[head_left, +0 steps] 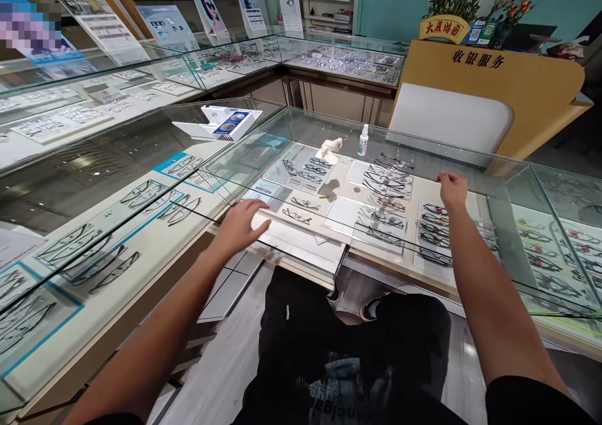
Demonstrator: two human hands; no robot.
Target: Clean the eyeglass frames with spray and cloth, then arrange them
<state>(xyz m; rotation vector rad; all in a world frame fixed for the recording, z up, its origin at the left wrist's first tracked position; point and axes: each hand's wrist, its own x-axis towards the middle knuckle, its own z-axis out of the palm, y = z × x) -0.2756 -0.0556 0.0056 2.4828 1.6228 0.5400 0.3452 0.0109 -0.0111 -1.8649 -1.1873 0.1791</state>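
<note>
My left hand (245, 223) is over the front edge of the glass display counter (329, 232), its fingers apart and holding nothing. Just to its right, a white drawer (301, 252) is pulled out toward my lap. My right hand (454, 190) is above the right part of the counter top, thumb and fingers pinched together. A small red bit shows at its fingertips, too small to name. Under the glass below that hand are rows of eyeglasses (435, 227). A white spray bottle (364, 140) stands on the glass, and a crumpled beige cloth (329, 149) lies left of it.
A white and blue box (231, 124) rests on the glass at the back left. More eyeglasses (181, 209) lie in the left case. Standing cards (209, 14) line the far counter. A yellow and white cashier desk (451, 105) stands at the back right.
</note>
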